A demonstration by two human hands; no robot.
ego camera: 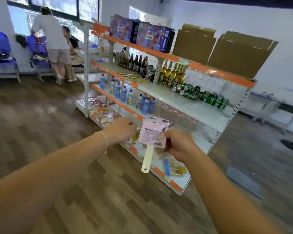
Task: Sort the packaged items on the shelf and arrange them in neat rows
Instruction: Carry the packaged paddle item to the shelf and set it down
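My right hand pinches the right edge of a pink packaged item with a barcode card and a white handle hanging below it. It hangs in front of the shelf unit. My left hand is curled at the package's left side; whether it touches the package is unclear. Loose packaged items lie scattered on the bottom shelf under my hands, and more packets lie at the shelf's left end.
Blue cleaner bottles stand on the lower middle shelf. Beer bottles and green cans fill the shelf above. Boxes and cardboard sit on top. Two people stand by blue chairs at the far left.
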